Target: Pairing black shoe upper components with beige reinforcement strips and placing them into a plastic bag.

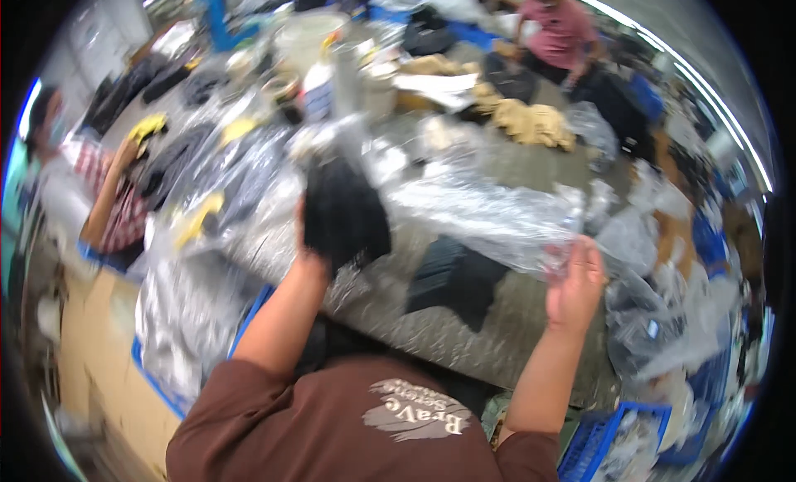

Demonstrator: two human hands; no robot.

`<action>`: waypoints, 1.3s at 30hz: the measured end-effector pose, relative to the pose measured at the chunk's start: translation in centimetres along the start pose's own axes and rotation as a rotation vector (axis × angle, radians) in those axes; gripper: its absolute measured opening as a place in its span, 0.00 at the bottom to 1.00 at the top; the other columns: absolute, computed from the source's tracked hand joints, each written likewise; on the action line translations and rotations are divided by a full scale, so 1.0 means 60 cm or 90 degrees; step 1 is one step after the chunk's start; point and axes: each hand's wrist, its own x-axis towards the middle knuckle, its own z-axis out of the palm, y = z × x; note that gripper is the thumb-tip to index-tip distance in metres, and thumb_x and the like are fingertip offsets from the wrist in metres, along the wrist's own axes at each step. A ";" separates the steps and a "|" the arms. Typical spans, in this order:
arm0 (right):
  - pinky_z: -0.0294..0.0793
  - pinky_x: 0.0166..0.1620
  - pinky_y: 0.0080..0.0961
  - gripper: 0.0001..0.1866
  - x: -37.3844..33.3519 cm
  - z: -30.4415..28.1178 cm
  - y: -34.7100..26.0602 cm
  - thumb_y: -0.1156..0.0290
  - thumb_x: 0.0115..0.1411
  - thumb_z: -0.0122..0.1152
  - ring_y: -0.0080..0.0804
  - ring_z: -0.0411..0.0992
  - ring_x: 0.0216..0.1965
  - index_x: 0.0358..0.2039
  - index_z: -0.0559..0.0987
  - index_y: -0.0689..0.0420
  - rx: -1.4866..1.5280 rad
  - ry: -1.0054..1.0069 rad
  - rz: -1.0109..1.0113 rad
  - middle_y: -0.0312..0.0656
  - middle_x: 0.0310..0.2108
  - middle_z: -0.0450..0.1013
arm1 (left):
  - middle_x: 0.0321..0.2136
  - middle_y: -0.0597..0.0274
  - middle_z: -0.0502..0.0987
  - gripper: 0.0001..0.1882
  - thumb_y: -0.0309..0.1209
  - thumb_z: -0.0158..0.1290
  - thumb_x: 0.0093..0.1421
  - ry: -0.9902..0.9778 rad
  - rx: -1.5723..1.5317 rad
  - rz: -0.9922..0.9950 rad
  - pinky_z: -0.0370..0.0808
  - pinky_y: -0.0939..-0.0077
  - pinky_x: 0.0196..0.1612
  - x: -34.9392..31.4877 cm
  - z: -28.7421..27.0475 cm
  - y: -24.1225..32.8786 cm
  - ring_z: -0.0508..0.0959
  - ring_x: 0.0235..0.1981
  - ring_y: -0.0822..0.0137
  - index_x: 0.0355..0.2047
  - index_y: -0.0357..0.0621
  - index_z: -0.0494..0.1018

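Note:
A folded black piece of fabric [344,212] hangs upright from my left hand [302,237], which is mostly hidden behind it; its fingers are closed on the cloth. My right hand [578,283] pinches the end of a long, clear plastic bag [489,212]. That bag stretches leftward across the table toward the black fabric. Under and in front of it, a second dark piece of fabric [456,281] lies flat on the grey table [390,304] between my arms. Motion blurs the black fabric, so its exact kind is unclear.
Bagged dark items [240,163] crowd the left, near a co-worker's hand [124,154] with something yellow. Tan gloves [531,121], a spray bottle [317,92] and a white bucket [311,36] stand farther back. Blue crates [590,449] flank me. Another person [560,30] works far right.

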 end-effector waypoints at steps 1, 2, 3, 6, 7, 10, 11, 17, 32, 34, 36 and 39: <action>0.73 0.30 0.22 0.06 0.000 0.001 0.002 0.67 0.64 0.53 0.23 0.72 0.35 0.35 0.74 0.55 -0.041 -0.004 0.017 0.37 0.37 0.75 | 0.49 0.55 0.71 0.24 0.48 0.44 0.62 0.028 0.020 -0.007 0.65 0.57 0.59 -0.007 0.013 0.008 0.71 0.52 0.55 0.51 0.45 0.68; 0.73 0.32 0.22 0.07 0.001 0.001 0.001 0.68 0.64 0.52 0.24 0.72 0.36 0.37 0.74 0.56 -0.050 -0.066 0.019 0.38 0.38 0.75 | 0.51 0.54 0.71 0.27 0.50 0.47 0.60 0.058 0.040 -0.014 0.64 0.57 0.60 -0.017 0.022 0.015 0.71 0.53 0.55 0.53 0.45 0.66; 0.73 0.34 0.23 0.08 0.000 0.000 -0.005 0.68 0.64 0.52 0.25 0.72 0.37 0.38 0.74 0.57 -0.059 -0.122 0.017 0.40 0.39 0.75 | 0.52 0.54 0.71 0.31 0.51 0.50 0.58 0.087 0.056 -0.027 0.64 0.58 0.61 -0.029 0.029 0.024 0.71 0.54 0.55 0.56 0.44 0.65; 0.75 0.42 0.26 0.12 0.009 0.015 0.003 0.71 0.64 0.50 0.33 0.73 0.43 0.46 0.72 0.63 -0.028 -0.212 0.070 0.45 0.43 0.74 | 0.51 0.53 0.71 0.34 0.49 0.58 0.53 0.116 0.067 -0.016 0.65 0.58 0.60 -0.058 0.041 0.068 0.72 0.52 0.56 0.55 0.43 0.65; 0.75 0.42 0.26 0.12 0.012 0.021 0.011 0.71 0.64 0.50 0.33 0.73 0.43 0.46 0.72 0.63 -0.027 -0.231 0.087 0.45 0.43 0.74 | 0.51 0.53 0.71 0.34 0.49 0.58 0.53 0.131 0.067 0.004 0.65 0.58 0.60 -0.072 0.032 0.086 0.72 0.52 0.56 0.55 0.43 0.65; 0.65 0.60 0.38 0.24 0.022 0.039 0.025 0.80 0.59 0.46 0.49 0.61 0.59 0.57 0.60 0.71 0.247 -0.420 0.161 0.57 0.57 0.61 | 0.51 0.52 0.72 0.34 0.48 0.58 0.53 0.152 0.067 0.027 0.64 0.58 0.60 -0.108 0.020 0.127 0.71 0.53 0.56 0.55 0.41 0.66; 0.65 0.60 0.38 0.24 0.021 0.047 0.029 0.80 0.59 0.46 0.49 0.61 0.59 0.57 0.60 0.71 0.246 -0.424 0.166 0.57 0.57 0.61 | 0.51 0.52 0.72 0.34 0.48 0.58 0.53 0.156 0.065 0.032 0.64 0.58 0.60 -0.120 0.017 0.134 0.71 0.53 0.56 0.55 0.41 0.66; 0.65 0.59 0.35 0.25 0.028 0.028 0.059 0.84 0.51 0.54 0.40 0.68 0.53 0.51 0.66 0.74 0.147 -0.246 -0.010 0.52 0.52 0.68 | 0.57 0.33 0.60 0.44 0.54 0.56 0.50 0.043 0.000 -0.113 0.64 0.49 0.59 -0.266 -0.042 0.162 0.65 0.57 0.40 0.59 0.35 0.58; 0.68 0.28 0.32 0.12 0.085 0.216 0.046 0.64 0.53 0.60 0.36 0.70 0.25 0.23 0.75 0.61 -0.911 -0.348 -0.577 0.47 0.22 0.72 | 0.55 0.34 0.63 0.54 0.58 0.63 0.39 0.073 0.081 -0.112 0.60 0.44 0.60 -0.283 -0.002 0.126 0.65 0.57 0.40 0.60 0.38 0.57; 0.68 0.35 0.37 0.10 0.051 0.236 0.082 0.63 0.48 0.65 0.46 0.70 0.30 0.23 0.77 0.56 -0.904 -0.328 -0.214 0.44 0.23 0.74 | 0.56 0.35 0.62 0.52 0.56 0.62 0.41 0.023 0.081 -0.127 0.60 0.45 0.60 -0.274 -0.019 0.131 0.65 0.57 0.42 0.61 0.37 0.57; 0.67 0.37 0.36 0.10 0.060 0.251 0.067 0.63 0.47 0.66 0.46 0.70 0.32 0.23 0.77 0.55 -0.827 -0.290 -0.290 0.43 0.22 0.74 | 0.56 0.36 0.63 0.51 0.55 0.61 0.42 0.031 0.047 -0.151 0.60 0.45 0.60 -0.256 -0.003 0.112 0.64 0.57 0.43 0.60 0.37 0.57; 0.66 0.40 0.38 0.11 0.112 0.339 0.016 0.61 0.46 0.67 0.45 0.69 0.35 0.21 0.78 0.55 -0.958 -0.357 -0.552 0.41 0.23 0.74 | 0.57 0.39 0.63 0.48 0.53 0.59 0.43 0.049 -0.003 -0.209 0.57 0.48 0.62 -0.234 -0.002 0.091 0.64 0.58 0.45 0.60 0.36 0.59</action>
